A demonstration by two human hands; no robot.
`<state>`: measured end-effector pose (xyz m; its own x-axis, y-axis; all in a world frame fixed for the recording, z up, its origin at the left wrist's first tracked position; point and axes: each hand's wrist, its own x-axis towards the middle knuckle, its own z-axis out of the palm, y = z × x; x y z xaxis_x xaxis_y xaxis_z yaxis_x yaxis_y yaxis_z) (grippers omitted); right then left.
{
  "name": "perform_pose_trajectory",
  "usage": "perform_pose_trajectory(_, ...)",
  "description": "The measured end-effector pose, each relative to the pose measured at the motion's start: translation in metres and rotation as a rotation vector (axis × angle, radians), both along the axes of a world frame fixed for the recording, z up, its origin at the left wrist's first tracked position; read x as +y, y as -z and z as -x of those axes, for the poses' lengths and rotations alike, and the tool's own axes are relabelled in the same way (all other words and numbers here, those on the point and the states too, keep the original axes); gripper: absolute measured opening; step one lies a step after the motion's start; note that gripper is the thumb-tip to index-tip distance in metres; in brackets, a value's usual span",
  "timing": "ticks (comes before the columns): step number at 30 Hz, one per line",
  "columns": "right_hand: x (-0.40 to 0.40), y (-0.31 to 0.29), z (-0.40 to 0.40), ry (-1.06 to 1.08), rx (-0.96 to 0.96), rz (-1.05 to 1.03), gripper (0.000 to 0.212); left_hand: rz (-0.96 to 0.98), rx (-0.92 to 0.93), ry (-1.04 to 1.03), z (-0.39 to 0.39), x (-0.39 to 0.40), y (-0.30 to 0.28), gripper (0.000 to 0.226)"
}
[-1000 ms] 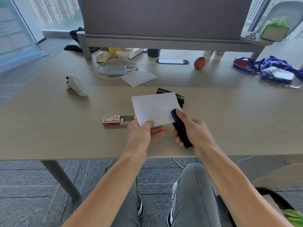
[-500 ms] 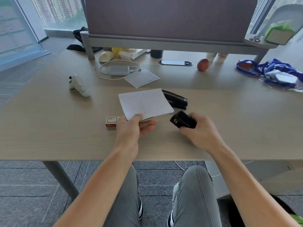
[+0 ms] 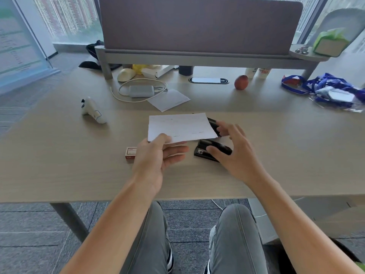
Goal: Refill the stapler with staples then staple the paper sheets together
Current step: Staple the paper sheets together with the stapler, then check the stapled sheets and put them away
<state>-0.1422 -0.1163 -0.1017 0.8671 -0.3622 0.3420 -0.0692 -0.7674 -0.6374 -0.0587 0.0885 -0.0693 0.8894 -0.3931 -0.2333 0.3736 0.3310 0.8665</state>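
Stapler: lying on tabletop, rigid, compact, fairly weighty; gripping across body advised. Right hand fingers hovering spread. Paper sheets: light, floppy, being pinched by left hand.

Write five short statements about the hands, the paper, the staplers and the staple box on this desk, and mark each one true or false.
1. The left hand pinches the paper sheets by their near left corner. True.
2. The right hand grips the near black stapler tightly in a fist. False: its fingers are spread above the stapler, and whether the thumb touches it cannot be told.
3. The near black stapler lies on the desk. True.
4. The staple box stands to the right of the right hand. False: it lies beside the left hand, to its left.
5. A second black stapler shows behind the sheets' right edge. True.
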Motion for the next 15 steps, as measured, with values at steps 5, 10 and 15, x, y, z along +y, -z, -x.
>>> perform_pose_trajectory(5, -0.002, -0.012, 0.012, -0.079, -0.294, 0.051, 0.031, -0.046, -0.047, 0.102, 0.010, -0.007, -0.007, 0.027)
perform_pose_trajectory(10, 0.000, -0.029, 0.021, -0.049, -0.347, -0.208, 0.017, -0.141, -0.234, -0.039, 0.018, -0.013, -0.005, 0.061)
perform_pose_trajectory(15, 0.000, -0.041, 0.034, -0.039, -0.265, -0.601, 0.009, -0.235, -0.430, -0.113, 0.026, -0.017, -0.001, 0.024)
